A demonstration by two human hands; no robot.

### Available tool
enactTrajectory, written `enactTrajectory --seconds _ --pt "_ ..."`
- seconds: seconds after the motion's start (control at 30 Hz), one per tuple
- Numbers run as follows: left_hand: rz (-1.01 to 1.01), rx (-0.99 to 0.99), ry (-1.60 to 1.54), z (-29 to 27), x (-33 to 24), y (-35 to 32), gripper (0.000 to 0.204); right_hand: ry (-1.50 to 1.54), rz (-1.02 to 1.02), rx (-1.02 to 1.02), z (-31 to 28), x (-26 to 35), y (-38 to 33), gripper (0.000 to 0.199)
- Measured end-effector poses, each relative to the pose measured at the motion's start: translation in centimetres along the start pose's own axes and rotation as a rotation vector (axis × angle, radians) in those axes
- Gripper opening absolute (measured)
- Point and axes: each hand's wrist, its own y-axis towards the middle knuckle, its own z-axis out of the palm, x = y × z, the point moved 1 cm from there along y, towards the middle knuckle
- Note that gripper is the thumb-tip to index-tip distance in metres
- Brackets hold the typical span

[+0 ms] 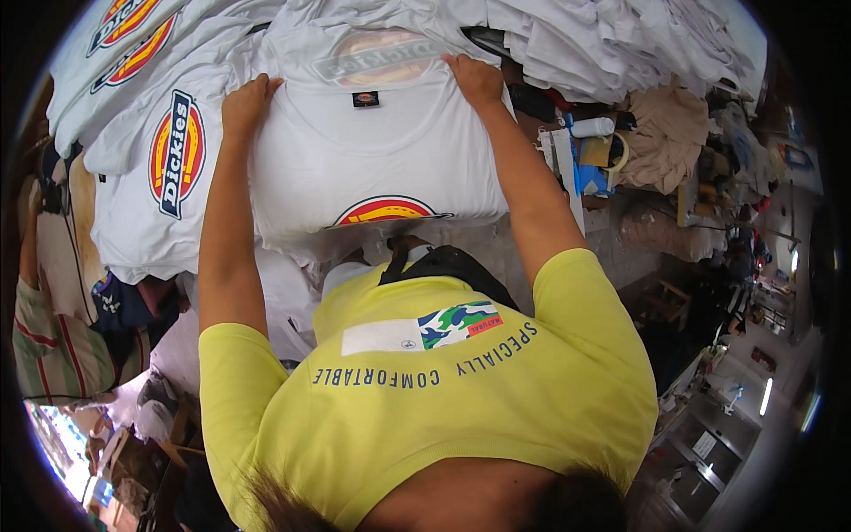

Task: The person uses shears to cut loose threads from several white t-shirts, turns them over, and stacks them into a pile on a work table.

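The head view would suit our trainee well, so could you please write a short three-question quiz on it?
1. Where do the left hand and the right hand grip the white shirt in front of the person?
2. True or false: the crumpled tan cloth lies to the right of that shirt.
3. What is the main colour of the neck label? A) green B) black C) yellow

Key:
1. At its edges near the shoulders, one hand on either side of the neck label.
2. True.
3. B.
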Motion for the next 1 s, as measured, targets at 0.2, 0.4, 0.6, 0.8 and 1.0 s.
enactTrajectory --seconds 0.2,0.4,0.6,0.8,1.0 --pt "0.209 -0.298 -0.105 -0.7 -0.8 -0.9 0.035 0.521 -0.242 -0.046 -2.9 -0.8 -0.1 0.045" --pt "0.159 -0.108 0.058 -1.1 -0.7 -0.2 0.036 0.237 -0.302 0.072 -4.6 0.4 0.4 0.044" --pt "0.007 -0.025 0.151 0.6 -1.1 2.0 0.036 0.178 -0.173 0.075 -1.2 1.2 1.2 0.048" --pt "-0.016 -0.325 0.071 0.6 -4.1 1.6 0.020 0.731 -0.125 -0.069 -3.8 -3.5 -2.5 0.026" --pt "0.310 -0.477 -0.367 1.6 -11.4 4.9 0.011 1.337 0.544 0.768 -11.2 -9.5 -19.0 0.022"
